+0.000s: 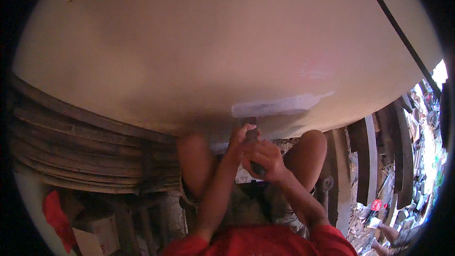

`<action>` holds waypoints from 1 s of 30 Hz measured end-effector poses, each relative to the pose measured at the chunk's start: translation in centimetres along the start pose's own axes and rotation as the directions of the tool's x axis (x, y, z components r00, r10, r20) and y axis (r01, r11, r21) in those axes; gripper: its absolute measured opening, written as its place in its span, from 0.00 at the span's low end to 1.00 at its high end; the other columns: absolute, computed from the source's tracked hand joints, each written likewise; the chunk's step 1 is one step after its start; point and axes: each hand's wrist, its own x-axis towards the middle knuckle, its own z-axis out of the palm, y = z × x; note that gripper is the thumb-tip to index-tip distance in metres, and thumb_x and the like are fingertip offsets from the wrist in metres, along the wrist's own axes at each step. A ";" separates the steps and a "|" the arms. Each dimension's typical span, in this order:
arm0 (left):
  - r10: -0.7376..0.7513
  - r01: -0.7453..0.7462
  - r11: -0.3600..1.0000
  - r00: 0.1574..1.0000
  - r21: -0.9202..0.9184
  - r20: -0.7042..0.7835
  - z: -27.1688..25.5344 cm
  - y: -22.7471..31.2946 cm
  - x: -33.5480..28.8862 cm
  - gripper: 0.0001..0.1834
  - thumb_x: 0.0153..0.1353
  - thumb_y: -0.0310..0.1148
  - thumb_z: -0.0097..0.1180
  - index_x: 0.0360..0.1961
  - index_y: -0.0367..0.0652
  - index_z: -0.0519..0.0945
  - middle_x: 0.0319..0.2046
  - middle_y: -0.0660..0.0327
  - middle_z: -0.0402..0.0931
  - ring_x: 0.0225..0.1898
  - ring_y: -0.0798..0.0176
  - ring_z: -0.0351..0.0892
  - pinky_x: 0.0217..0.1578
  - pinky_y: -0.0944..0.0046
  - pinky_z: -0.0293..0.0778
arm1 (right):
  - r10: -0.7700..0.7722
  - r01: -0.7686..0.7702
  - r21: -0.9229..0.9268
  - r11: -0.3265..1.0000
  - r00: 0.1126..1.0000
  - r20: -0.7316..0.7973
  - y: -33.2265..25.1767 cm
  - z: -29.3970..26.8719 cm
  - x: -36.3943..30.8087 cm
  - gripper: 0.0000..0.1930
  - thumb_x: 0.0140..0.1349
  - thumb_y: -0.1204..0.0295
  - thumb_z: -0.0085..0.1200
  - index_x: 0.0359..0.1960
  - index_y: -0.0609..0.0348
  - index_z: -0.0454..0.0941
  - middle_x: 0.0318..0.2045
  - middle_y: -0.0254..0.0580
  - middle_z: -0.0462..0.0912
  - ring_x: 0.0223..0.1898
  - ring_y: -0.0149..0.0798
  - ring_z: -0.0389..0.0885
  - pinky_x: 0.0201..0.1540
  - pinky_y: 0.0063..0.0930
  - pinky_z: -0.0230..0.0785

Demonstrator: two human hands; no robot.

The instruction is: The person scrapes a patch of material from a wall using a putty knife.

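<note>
Both of my hands are closed around a dark, short-handled tool (251, 134) whose exact kind I cannot make out. My left hand (240, 137) grips nearer its upper end, with the thumb along it. Just below, my right hand (266, 156) wraps the handle, and the rounded lower end pokes out under the fingers. The tool's upper end is at or close to a large, smooth, cream-coloured curved surface (189, 47). Right above the tool, a whitish smeared patch (279, 105) stretches toward the right on that surface.
Stacked wooden strips (85, 144) run along the left. A red cloth-like piece (58, 220) and a cardboard box (102, 234) sit at lower left. Upright planks (367, 161) stand at right, near another person's leg (388, 232). A dark cable-like strip (400, 38) crosses the upper right.
</note>
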 end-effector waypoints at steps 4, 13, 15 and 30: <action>0.146 -0.147 0.989 0.987 -0.018 -0.066 4.9 0.3 -2.7 0.09 0.53 0.35 0.52 0.27 0.40 0.76 0.23 0.60 0.75 0.25 0.63 0.75 0.33 0.65 0.72 | 0.069 -0.069 0.005 0.998 0.997 -0.046 2.6 -0.3 -1.8 0.12 0.41 0.80 0.62 0.30 0.58 0.78 0.34 0.43 0.81 0.35 0.44 0.81 0.40 0.37 0.72; 0.606 -0.753 0.450 0.653 0.480 0.455 2.0 -1.5 -2.7 0.15 0.54 0.40 0.54 0.38 0.41 0.77 0.37 0.55 0.76 0.37 0.55 0.76 0.40 0.60 0.70 | 0.133 -0.122 -0.182 0.976 0.990 0.045 -0.5 -2.8 0.1 0.10 0.41 0.75 0.65 0.26 0.55 0.78 0.29 0.36 0.80 0.34 0.40 0.80 0.34 0.34 0.71; 0.496 -0.865 -0.133 0.365 0.484 0.788 1.1 -1.8 -2.9 0.18 0.55 0.42 0.55 0.42 0.42 0.77 0.41 0.53 0.75 0.43 0.53 0.74 0.44 0.58 0.69 | 0.078 -0.051 -0.294 0.954 0.994 0.079 -1.0 -3.7 1.0 0.10 0.40 0.74 0.66 0.24 0.54 0.77 0.27 0.34 0.79 0.31 0.38 0.79 0.31 0.31 0.70; -0.294 -0.081 0.311 0.939 0.947 0.177 0.3 9.8 -1.2 0.23 0.61 0.50 0.51 0.27 0.39 0.82 0.27 0.63 0.80 0.27 0.70 0.77 0.29 0.68 0.71 | -0.464 0.442 0.255 0.860 0.885 0.031 5.9 0.2 0.9 0.12 0.45 0.64 0.57 0.12 0.50 0.68 0.14 0.32 0.67 0.15 0.37 0.69 0.15 0.30 0.59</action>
